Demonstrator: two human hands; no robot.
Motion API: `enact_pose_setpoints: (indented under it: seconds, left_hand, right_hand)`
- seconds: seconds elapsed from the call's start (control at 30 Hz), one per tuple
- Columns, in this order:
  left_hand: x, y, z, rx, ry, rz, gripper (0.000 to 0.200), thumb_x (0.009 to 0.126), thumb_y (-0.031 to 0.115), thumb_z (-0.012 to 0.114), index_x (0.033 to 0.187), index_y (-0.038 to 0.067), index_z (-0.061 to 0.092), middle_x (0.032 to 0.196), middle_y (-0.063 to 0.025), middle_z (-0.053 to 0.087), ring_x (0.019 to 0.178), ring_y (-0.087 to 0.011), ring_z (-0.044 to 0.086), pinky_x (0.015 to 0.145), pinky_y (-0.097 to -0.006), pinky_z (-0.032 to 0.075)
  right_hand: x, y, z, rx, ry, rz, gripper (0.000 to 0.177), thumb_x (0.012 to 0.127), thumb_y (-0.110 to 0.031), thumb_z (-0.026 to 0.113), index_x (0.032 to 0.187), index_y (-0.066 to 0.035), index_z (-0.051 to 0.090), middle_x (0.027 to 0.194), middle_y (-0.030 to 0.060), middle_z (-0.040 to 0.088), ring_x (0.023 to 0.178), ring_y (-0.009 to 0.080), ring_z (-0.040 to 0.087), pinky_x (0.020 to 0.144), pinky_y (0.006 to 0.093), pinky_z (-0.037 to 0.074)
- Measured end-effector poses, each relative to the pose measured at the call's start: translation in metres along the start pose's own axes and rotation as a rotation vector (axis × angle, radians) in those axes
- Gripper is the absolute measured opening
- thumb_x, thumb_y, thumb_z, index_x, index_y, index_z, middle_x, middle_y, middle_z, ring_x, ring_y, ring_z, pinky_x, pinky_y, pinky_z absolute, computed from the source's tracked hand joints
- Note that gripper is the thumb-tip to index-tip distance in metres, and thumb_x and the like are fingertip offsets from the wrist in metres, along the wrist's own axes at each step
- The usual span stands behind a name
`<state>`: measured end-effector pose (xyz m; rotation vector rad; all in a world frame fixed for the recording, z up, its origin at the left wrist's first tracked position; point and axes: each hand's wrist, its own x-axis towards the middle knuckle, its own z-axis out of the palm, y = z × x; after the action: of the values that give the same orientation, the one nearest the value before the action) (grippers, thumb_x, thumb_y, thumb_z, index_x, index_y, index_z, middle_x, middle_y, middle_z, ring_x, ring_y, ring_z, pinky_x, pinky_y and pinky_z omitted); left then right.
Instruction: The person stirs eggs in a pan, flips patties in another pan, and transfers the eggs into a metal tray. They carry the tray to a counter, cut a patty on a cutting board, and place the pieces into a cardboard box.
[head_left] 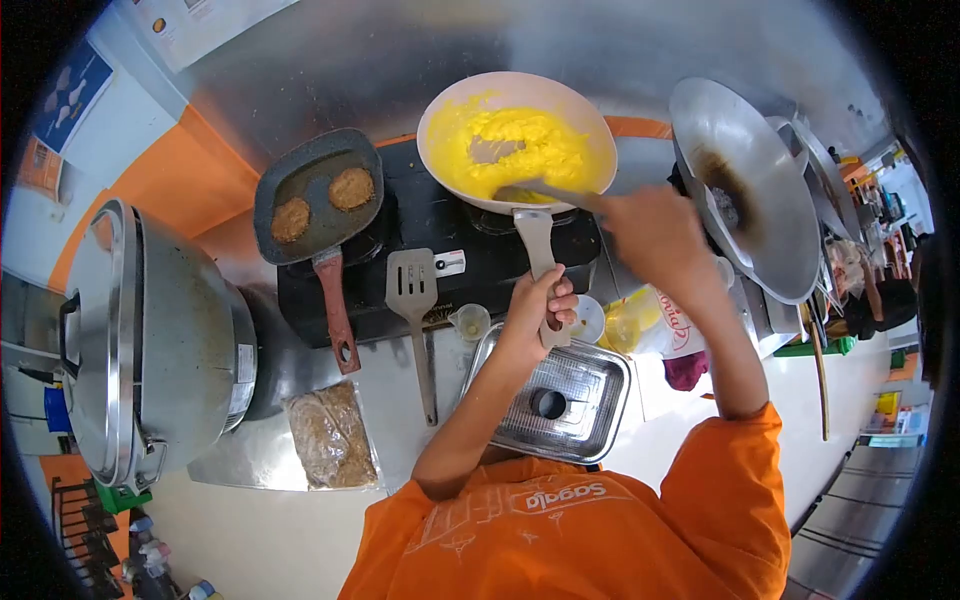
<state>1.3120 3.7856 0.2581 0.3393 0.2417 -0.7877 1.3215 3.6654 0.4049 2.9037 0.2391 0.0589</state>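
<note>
The left hand [540,312] is wrapped around the handle [534,240] of the pale pan [592,112], which sits beyond both hands on the stove [302,298]. The right hand [652,236], apart from it, grips a spatula [562,196] reaching over the yellow food [535,128].

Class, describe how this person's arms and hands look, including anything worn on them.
Loose orange sleeves end near the elbows; they belong to an orange shirt with pale lettering. The forearms are uncovered. The left hand and blurred right hand are gloveless.
</note>
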Motion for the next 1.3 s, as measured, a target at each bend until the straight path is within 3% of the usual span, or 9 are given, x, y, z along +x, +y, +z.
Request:
enact_pose_setpoints:
  seconds: [0.17,0.27,0.37,0.53,0.67,0.83,0.93,1.07,1.3]
  left_hand:
    - [-0.001,0.000,0.002,0.005,0.001,-0.002,0.009,0.080,0.009,0.050,0.085,0.007,0.043,0.062,0.0007,0.039,0.044,-0.0038,0.034,0.038,-0.0173,0.029]
    - [-0.003,0.003,0.000,0.028,0.000,-0.009,0.008,0.080,0.009,0.050,0.084,0.007,0.043,0.062,0.0007,0.039,0.045,-0.0036,0.034,0.038,-0.0169,0.029]
    - [-0.001,0.004,-0.001,0.092,-0.015,0.003,0.008,0.081,0.009,0.049,0.084,0.008,0.042,0.063,0.0009,0.039,0.046,-0.0030,0.034,0.038,-0.0167,0.029]
    - [-0.003,-0.007,0.008,0.199,0.033,0.060,0.010,0.081,0.010,0.051,0.083,0.009,0.041,0.061,0.0025,0.038,0.046,-0.0019,0.033,0.038,-0.0168,0.028]
    - [-0.002,-0.008,0.005,0.286,0.050,0.054,0.014,0.083,0.009,0.047,0.084,0.012,0.034,0.061,0.0015,0.035,0.047,-0.0036,0.031,0.040,-0.0184,0.028]
    - [-0.003,-0.009,0.004,0.234,0.060,0.054,0.012,0.082,0.009,0.048,0.081,0.011,0.036,0.060,0.0019,0.036,0.045,-0.0034,0.032,0.038,-0.0180,0.028]
    - [-0.005,-0.007,0.013,0.146,0.059,0.057,0.013,0.081,0.009,0.049,0.080,0.011,0.036,0.059,0.0023,0.037,0.045,-0.0031,0.032,0.038,-0.0178,0.029]
    - [-0.006,-0.009,0.011,0.070,0.040,0.050,0.012,0.081,0.009,0.047,0.079,0.011,0.036,0.059,0.0021,0.037,0.045,-0.0031,0.032,0.038,-0.0179,0.029]
    - [-0.006,-0.012,0.012,0.029,0.056,0.075,0.011,0.082,0.008,0.046,0.081,0.011,0.035,0.061,0.0018,0.037,0.045,-0.0031,0.032,0.038,-0.0173,0.029]
  right_hand:
    - [0.045,-0.014,0.058,0.041,0.183,0.120,0.033,0.076,-0.009,0.043,0.108,-0.012,0.051,0.071,0.0154,0.058,0.063,0.0321,0.058,0.057,0.0385,0.046]
    - [0.021,0.000,0.031,0.131,0.217,0.134,0.021,0.071,-0.007,0.050,0.091,-0.005,0.057,0.071,0.0179,0.059,0.068,0.0296,0.060,0.057,0.0400,0.048]
    - [-0.001,0.004,0.002,0.224,-0.064,-0.031,0.034,0.073,-0.005,0.047,0.106,-0.009,0.050,0.077,0.0192,0.058,0.067,0.0347,0.057,0.059,0.0420,0.045]
    - [0.036,-0.055,0.039,0.449,-0.050,-0.029,0.034,0.072,-0.008,0.049,0.106,0.000,0.046,0.076,0.0231,0.057,0.068,0.0349,0.058,0.060,0.0423,0.046]
    - [0.092,-0.066,0.064,0.342,0.264,0.069,0.018,0.074,-0.010,0.045,0.080,0.000,0.058,0.073,0.0179,0.060,0.071,0.0302,0.061,0.059,0.0415,0.049]
    - [0.127,-0.003,0.069,0.247,0.121,0.145,0.018,0.074,-0.009,0.045,0.081,0.002,0.058,0.079,0.0184,0.058,0.070,0.0319,0.058,0.064,0.0408,0.046]
    - [0.110,0.066,0.043,0.120,0.091,-0.047,0.022,0.074,-0.016,0.048,0.089,-0.003,0.059,0.078,0.0148,0.060,0.075,0.0294,0.057,0.072,0.0384,0.043]
    - [0.051,0.052,-0.071,-0.003,-0.095,0.101,0.021,0.073,-0.024,0.054,0.082,-0.007,0.063,0.074,0.0108,0.061,0.071,0.0270,0.057,0.065,0.0359,0.044]
    - [0.032,0.041,-0.052,-0.379,-0.079,0.121,0.013,0.071,-0.021,0.057,0.078,-0.012,0.064,0.071,0.0111,0.060,0.072,0.0254,0.059,0.059,0.0345,0.047]
